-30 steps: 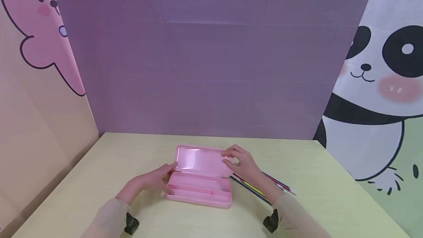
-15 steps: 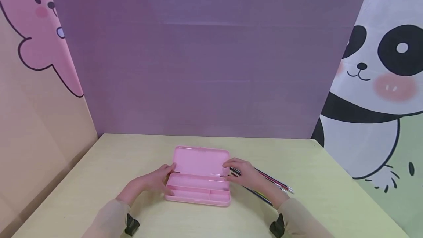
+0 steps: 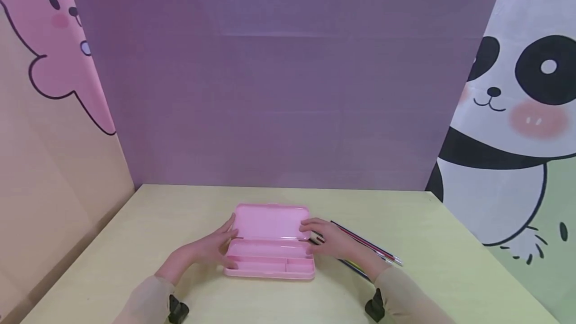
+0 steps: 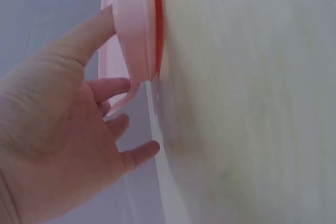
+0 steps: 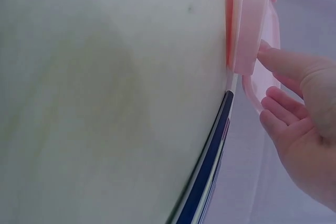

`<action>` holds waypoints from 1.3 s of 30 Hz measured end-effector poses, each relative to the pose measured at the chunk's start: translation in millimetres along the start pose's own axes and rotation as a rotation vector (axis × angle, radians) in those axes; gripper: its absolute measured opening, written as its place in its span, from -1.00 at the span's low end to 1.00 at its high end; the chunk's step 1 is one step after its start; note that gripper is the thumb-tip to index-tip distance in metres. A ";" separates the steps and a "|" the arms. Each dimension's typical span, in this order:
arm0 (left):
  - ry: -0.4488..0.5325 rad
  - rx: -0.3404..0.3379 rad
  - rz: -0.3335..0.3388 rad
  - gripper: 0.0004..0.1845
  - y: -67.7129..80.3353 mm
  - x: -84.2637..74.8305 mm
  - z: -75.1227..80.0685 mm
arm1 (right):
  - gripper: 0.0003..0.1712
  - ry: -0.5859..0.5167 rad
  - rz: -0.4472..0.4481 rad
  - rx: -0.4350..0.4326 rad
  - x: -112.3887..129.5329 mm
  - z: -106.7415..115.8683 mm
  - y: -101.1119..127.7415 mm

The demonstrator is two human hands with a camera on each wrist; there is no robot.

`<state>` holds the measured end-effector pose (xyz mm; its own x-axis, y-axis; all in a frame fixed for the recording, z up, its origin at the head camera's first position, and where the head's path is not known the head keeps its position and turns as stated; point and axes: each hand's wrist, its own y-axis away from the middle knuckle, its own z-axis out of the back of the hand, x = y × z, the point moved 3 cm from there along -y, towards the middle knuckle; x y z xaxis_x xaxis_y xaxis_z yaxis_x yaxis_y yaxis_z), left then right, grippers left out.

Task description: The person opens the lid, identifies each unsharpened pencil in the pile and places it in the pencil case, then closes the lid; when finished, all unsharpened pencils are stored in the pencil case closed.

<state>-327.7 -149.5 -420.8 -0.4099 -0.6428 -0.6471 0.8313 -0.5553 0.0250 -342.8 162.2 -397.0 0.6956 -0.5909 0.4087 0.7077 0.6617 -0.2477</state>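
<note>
In the head view, a pink plastic pencil case (image 3: pixel 256 266) lies with its lid (image 3: pixel 270 221) folded back, away from me. Long and small compartments show in the base, and I see nothing in them. My left hand (image 3: pixel 207 249) touches the case's left side, thumb at the base and fingers by the lid. In the left wrist view, that thumb (image 4: pixel 89 35) meets the case wall while the other fingers spread loosely. My right hand (image 3: pixel 330 239) touches the right side, fingers at the lid's edge. Its thumb (image 5: pixel 283 64) is at the case's rim in the right wrist view.
Several pencils (image 3: pixel 366 243) lie on the wooden table (image 3: pixel 180 209) right of the case, partly hidden under my right hand and forearm. A purple sheet (image 3: pixel 279 89) hangs behind the table, with a cartoon panda (image 3: pixel 495 139) at the right.
My right hand has moved down and slightly left along the case's right side. My left fingers have spread upward along the lid's left edge. The lid appears slightly shorter in the head view.
</note>
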 end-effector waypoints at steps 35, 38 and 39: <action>-0.010 -0.036 0.092 0.03 1.7 10.7 10.3 | -0.38 -0.057 -0.143 0.100 -9.5 -5.4 -10.7; 0.002 -0.031 0.108 0.04 1.6 10.4 12.4 | -0.39 -0.063 -0.146 0.107 -9.1 -4.5 -11.1; 0.011 -0.030 0.107 0.05 1.4 10.7 12.7 | -0.39 -0.061 -0.146 0.106 -9.1 -4.2 -11.0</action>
<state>-335.7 -163.9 -418.0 -0.3139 -0.6917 -0.6504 0.8812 -0.4672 0.0716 -356.4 158.3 -401.7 0.5754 -0.6570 0.4871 0.7811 0.6180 -0.0892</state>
